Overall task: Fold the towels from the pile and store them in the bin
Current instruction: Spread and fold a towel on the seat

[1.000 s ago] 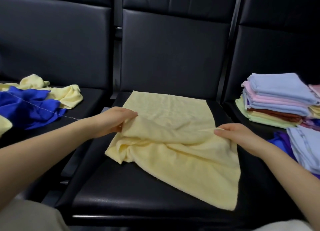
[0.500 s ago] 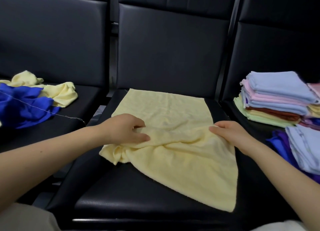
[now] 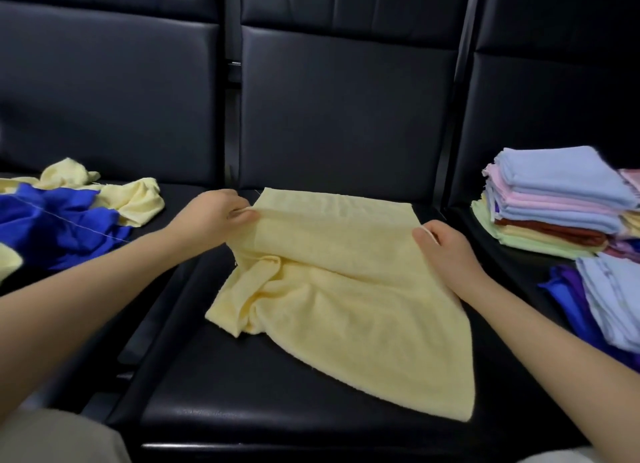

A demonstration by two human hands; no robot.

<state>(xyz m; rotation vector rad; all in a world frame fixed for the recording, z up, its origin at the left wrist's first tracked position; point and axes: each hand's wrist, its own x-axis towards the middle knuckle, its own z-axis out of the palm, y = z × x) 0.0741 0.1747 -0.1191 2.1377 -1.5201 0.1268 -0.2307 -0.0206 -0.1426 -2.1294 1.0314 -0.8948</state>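
A pale yellow towel (image 3: 346,289) lies partly folded on the middle black seat (image 3: 214,403), its near corner trailing toward the seat's front edge. My left hand (image 3: 214,216) pinches the towel's left edge near the far left corner. My right hand (image 3: 446,247) grips the towel's right edge by the far right corner. The fabric between both hands is lifted a little into a fold. The unfolded pile (image 3: 69,220), blue and pale yellow towels, sits on the left seat. No bin is in view.
On the right seat stands a stack of folded towels (image 3: 554,199) in light blue, pink, rust and pale green. More folded light blue and purple cloths (image 3: 609,299) lie nearer on that seat. Black seat backs rise behind everything.
Both hands have moved away from me toward the seat back, carrying the towel's folded edge up to its far edge. My left hand went from resting on the fabric to pinching the left edge.
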